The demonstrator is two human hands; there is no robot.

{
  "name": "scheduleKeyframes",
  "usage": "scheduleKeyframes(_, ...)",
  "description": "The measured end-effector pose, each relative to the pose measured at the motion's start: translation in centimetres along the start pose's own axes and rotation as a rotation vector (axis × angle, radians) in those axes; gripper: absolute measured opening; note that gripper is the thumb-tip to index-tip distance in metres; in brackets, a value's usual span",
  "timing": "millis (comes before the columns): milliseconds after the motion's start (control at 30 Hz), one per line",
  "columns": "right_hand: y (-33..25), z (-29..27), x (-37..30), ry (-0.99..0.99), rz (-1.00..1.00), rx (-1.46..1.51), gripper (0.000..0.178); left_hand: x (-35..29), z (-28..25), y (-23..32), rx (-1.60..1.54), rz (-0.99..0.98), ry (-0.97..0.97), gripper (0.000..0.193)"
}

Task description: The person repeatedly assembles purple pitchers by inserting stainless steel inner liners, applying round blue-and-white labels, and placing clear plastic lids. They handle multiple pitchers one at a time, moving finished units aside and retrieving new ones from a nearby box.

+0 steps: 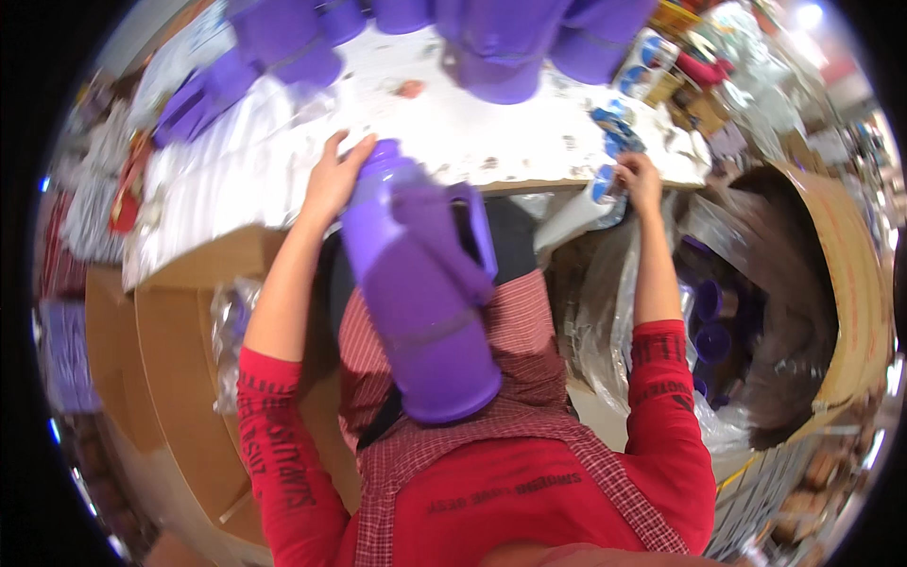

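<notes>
A large purple plastic jug point(425, 321) with a side handle and a narrow neck rests tilted across my lap, its neck toward the table and its wide base toward me. My left hand point(333, 180) is closed at the left side of its neck, steadying it. At the table's front edge on the right, my right hand point(641, 178) pinches a strip of white labels with blue patches point(603, 187). The strip hangs over the edge toward my knees. Crumpled blue and clear backing point(616, 125) lies just beyond those fingers.
Several purple jugs point(505, 47) stand along the back of the white worktable point(435, 123). Another purple piece point(203, 94) lies at the left by white foam sheets point(213, 184). A brown carton point(179, 350) sits below left; a plastic-lined carton point(846, 283) holds purple parts at right.
</notes>
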State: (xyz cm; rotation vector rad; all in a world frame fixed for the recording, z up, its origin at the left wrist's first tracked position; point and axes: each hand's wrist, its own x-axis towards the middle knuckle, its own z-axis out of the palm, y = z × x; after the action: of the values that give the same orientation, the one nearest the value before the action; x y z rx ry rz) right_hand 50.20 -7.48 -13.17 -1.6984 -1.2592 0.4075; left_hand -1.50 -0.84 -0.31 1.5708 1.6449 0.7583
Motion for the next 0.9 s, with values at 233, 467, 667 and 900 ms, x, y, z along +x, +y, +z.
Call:
scheduleKeyframes(233,1.1,0.3,1.1,0.038,-0.061,-0.057,0.014,-9.3,-6.0,-4.6,-0.343,0.146,0.027,0.051)
scheduleKeyframes(467,3.1,0.4,0.6,0.025,0.02,0.012,0.009,-15.7,-5.1,-6.8,-0.568,0.004,-0.019,0.044)
scheduleKeyframes(667,-6.2,0.2,-3.6,0.097,-0.141,-0.468,0.01,-18.3,-4.1,-5.2,-0.62,0.134,-0.055,0.033)
scheduleKeyframes(900,-25.9,-1.1,-25.5,-0.195,0.273,1.04,0.041,-23.6,-2.8,-3.6,-0.457,0.236,-0.445,0.05)
